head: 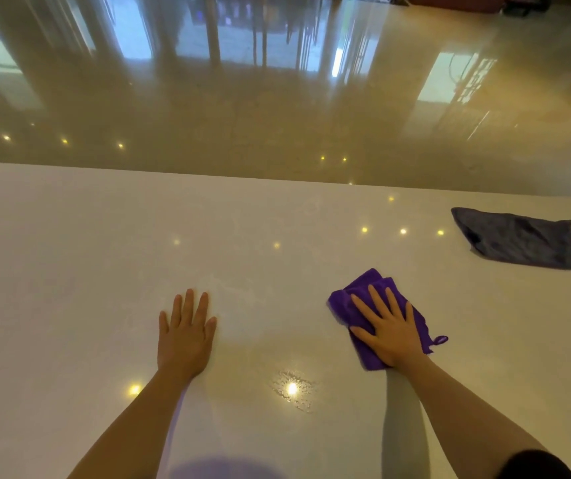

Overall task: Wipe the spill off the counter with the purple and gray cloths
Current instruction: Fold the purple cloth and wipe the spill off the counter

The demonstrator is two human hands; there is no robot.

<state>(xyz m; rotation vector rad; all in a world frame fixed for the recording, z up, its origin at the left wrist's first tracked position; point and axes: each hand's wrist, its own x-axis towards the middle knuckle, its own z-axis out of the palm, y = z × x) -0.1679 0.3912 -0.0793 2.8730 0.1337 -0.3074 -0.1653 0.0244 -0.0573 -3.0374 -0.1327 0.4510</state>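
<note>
On the pale glossy surface (104,236), the right hand (389,331) lies flat with its fingers spread, pressing down on the bunched purple cloth (363,295), which sits toward the near right part of the surface. The left hand (184,335) rests open and palm-down on the bare surface, holding nothing, well apart from the purple cloth. A small patch of wet droplets (292,388) glistens between the two forearms near the front edge, and the gray cloth (522,240) lies spread out by the far right edge, untouched.
</note>
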